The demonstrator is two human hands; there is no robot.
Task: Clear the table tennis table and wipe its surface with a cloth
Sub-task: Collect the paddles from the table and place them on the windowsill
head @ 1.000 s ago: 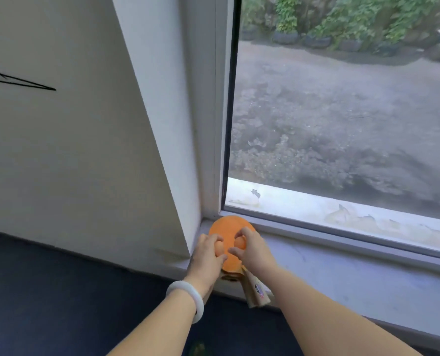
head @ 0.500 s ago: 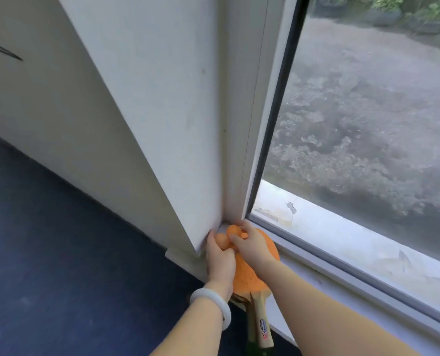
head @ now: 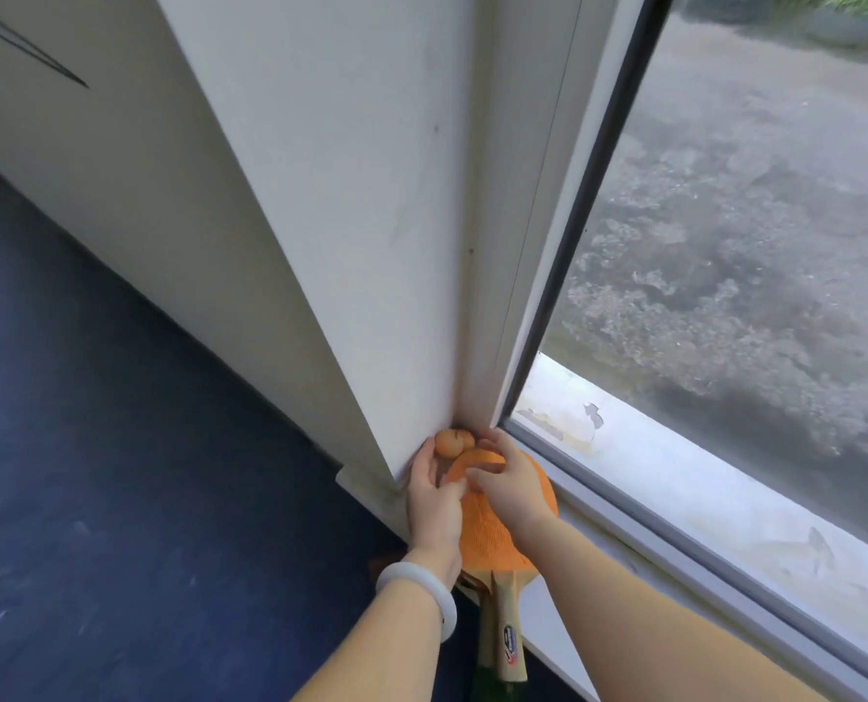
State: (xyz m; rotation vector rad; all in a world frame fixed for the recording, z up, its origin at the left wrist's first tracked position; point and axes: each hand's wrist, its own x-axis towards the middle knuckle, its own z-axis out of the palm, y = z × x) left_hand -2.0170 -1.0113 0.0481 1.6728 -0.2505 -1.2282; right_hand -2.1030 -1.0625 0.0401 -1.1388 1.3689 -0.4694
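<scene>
Down in the corner, two orange balls (head: 447, 442) sit side by side just past the fingertips of both hands, tucked where the white wall reveal (head: 371, 245) meets the window frame (head: 538, 245). The left hand (head: 434, 504) lies along the foot of the reveal with its fingers nearly straight, their tips touching the nearer ball; it clasps nothing. The right hand (head: 510, 486) is arched over the far rim of an orange-faced paddle (head: 493, 529), thumb on one side of the rim and fingers on the other. Whether it actually grips the rim or only rests there cannot be told.

The paddle lies flat beneath both palms, and its wooden handle (head: 508, 630) points back toward the wrists and sticks out past the edge of the windowsill (head: 589, 529). A second handle shows just to the left of it, so another paddle seems to lie underneath. A white bangle (head: 422, 580) circles the left wrist. Beyond the right hand is the window pane (head: 751, 245), with rough grey ground outside. To the left of the left arm spreads a dark blue surface (head: 118, 499).
</scene>
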